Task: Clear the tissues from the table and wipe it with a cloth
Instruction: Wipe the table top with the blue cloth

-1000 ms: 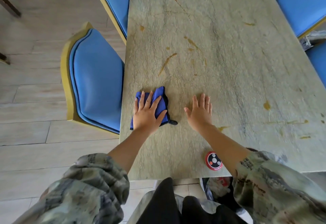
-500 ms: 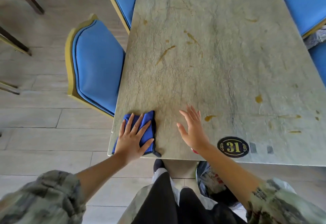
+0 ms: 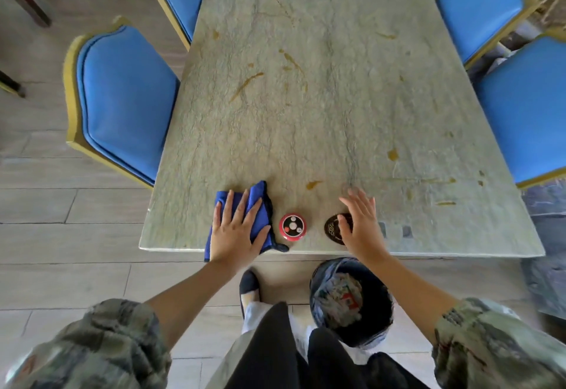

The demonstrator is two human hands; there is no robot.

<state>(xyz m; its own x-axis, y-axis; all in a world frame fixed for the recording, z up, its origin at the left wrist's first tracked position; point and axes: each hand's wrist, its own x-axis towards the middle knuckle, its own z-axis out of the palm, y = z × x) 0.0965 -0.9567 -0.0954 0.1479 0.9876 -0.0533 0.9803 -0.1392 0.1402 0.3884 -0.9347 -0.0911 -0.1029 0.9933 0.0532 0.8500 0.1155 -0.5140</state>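
The left hand (image 3: 235,232) lies flat with fingers spread on a folded blue cloth (image 3: 257,205), pressing it onto the table (image 3: 321,97) at the near edge, lower centre-left of the frame; its grip is released, the fingers straight rather than curled round the fabric. The cloth's lower corner hangs slightly past the table edge. Just to the right of the cloth sits a small round red and black call button (image 3: 292,226). Further right, the right hand (image 3: 361,224) is also released, fingers straight and together, over a dark oval number plate (image 3: 333,228) that it partly hides; whether the palm touches the table cannot be told. Brown streaks and spots (image 3: 245,85) mark the table surface from the upper centre down to the right side. Below the table edge, at lower centre, a dark bin (image 3: 379,324) holds crumpled tissues (image 3: 340,300). Blue chairs (image 3: 122,97) with yellow frames stand along both sides of the frame.
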